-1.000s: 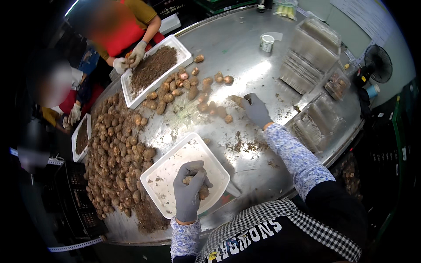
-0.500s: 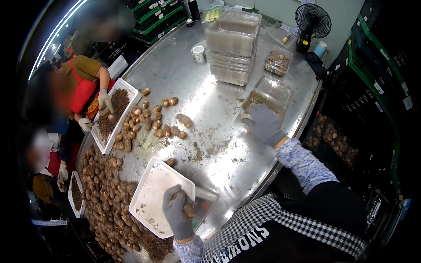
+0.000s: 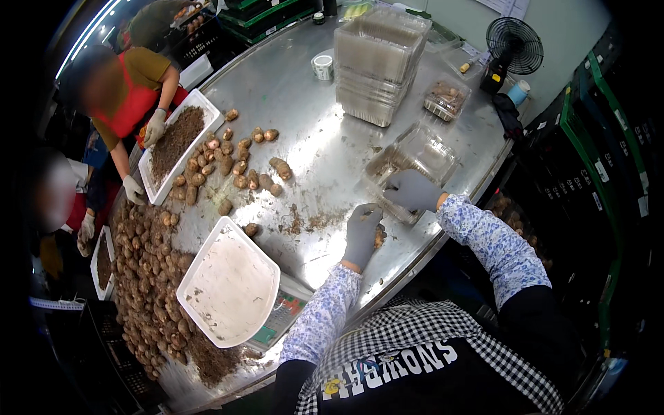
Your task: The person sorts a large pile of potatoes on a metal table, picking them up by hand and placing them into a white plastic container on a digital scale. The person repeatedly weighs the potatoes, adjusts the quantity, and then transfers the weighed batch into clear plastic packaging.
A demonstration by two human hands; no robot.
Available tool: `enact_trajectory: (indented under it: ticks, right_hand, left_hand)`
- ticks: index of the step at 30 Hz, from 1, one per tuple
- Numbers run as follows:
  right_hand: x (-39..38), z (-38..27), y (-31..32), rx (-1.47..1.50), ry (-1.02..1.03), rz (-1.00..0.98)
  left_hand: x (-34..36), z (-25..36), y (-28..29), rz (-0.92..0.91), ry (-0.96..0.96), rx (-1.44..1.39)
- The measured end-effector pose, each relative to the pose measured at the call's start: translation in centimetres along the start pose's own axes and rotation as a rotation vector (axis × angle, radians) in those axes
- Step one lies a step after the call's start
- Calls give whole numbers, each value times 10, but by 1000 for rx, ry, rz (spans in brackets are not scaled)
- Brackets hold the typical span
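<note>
— Left hand (image 3: 362,234)? 
— Grey-gloved, just right of centre on the steel surface (image 3: 290,90), fingers curled down over a few small brown tubers (image 3: 379,237); closed around them, though the grip itself mostly hidden by the glove.

— And the right hand (image 3: 413,190)? 
— Grey glove too, at about 1 o'clock from the left, resting flat with fingers spread on the near rim of an open clear clamshell container (image 3: 413,155). Touching, not clenched.

— Around them? 
— Stack of empty clear containers (image 3: 378,59) at 12 o'clock from the clamshell. Another clear container holding tubers (image 3: 445,98) further toward 1 o'clock, beside a small black fan (image 3: 513,45). A tape roll (image 3: 322,66) at 11 o'clock, well apart.

— Left side of the surface? 
— White tray (image 3: 228,290), dusted with soil, at 8 o'clock from the left hand, sitting on a scale. Heap of soil-covered tubers (image 3: 142,270) along the 9 o'clock edge. Scattered loose tubers (image 3: 238,166) at 10 o'clock, next to a second white tray filled with soil (image 3: 176,142).

— Anyone else? 
— A co-worker in a red apron at 10 o'clock, gloved hands (image 3: 155,126) on that soil tray's edge.
</note>
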State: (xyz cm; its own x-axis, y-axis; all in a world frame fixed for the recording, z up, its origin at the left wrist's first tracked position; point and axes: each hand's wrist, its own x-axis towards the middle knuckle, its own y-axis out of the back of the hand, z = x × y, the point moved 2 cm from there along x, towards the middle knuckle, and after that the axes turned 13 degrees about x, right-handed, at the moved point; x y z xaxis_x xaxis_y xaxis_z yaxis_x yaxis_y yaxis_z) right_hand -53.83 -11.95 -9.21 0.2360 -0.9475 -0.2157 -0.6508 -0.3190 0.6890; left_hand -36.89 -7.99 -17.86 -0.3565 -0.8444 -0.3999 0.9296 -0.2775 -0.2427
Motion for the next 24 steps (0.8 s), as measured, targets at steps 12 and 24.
enact_trajectory:
  ticks: [12,24]
  right_hand:
    - [25,-17,-6,408,-91,-343]
    - [50,-5,-25,248,22,-367]
  left_hand:
    - [-9,13,10,85,-33,-78]
    - [0,6,28,164,41,116]
